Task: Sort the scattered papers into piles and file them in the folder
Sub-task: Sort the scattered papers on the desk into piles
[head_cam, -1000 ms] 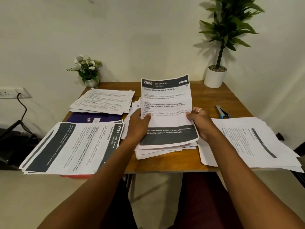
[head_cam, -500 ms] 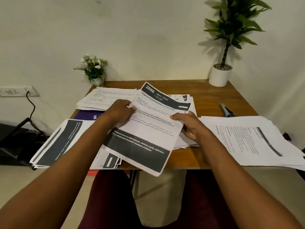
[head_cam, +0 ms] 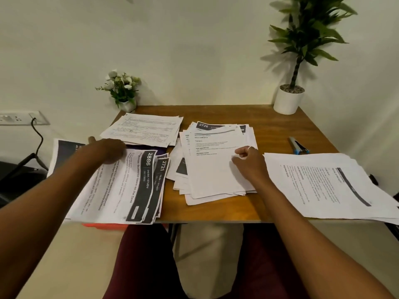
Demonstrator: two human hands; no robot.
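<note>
The person is sorting, and the step in hand seems to be taking the next paper from the middle pile (head_cam: 216,182). The right hand (head_cam: 250,165) is lying on this pile with curled fingers, and its thumb and forefinger seem to be pinching the top sheet (head_cam: 211,165) near its right edge. The left hand (head_cam: 108,149) is resting flat and holding nothing on the left pile (head_cam: 121,190), just left of the middle pile.

I judge it best to lift one sheet only: the hand should be rubbing the edge a little so the sheets below are separating, and the person should be reading the heading before choosing a pile.

The folder (head_cam: 161,150), purple, is showing only as a strip to the far left of the middle pile, mostly under the far pile (head_cam: 146,130). Filing is not yet begun.

The left pile is hanging over the near edge of the table (head_cam: 216,213), and the right pile (head_cam: 323,186), right of the middle pile, is doing the same. A careless push could be sending either to the floor. Bare wood is lying behind the middle pile and in a strip at its right, where a small blue tool (head_cam: 299,145) is lying further back.
</note>
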